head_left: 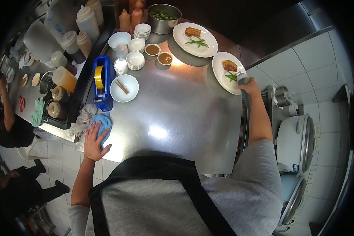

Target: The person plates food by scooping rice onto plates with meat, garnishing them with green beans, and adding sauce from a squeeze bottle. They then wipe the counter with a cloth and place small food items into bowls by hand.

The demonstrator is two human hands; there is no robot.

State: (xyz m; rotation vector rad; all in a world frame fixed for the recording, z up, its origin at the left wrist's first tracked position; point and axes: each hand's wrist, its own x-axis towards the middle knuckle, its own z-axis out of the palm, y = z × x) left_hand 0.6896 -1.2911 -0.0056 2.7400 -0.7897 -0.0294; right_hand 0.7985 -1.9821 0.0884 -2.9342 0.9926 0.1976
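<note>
My left hand lies with fingers spread on a crumpled blue cloth at the counter's left front corner. A beige rag is bunched beside it. On the right, my right hand is closed around a grey utensil, whose exact kind I cannot make out. It is over the right edge of a white oval plate that carries a browned piece of food and green beans. Farther back is a second white plate with similar food.
A blue tape dispenser stands left, next to a white bowl holding brown sticks. Stacked small dishes, sauce cups and a steel pot are behind. Squeeze bottles line the left; a co-worker's arm shows there.
</note>
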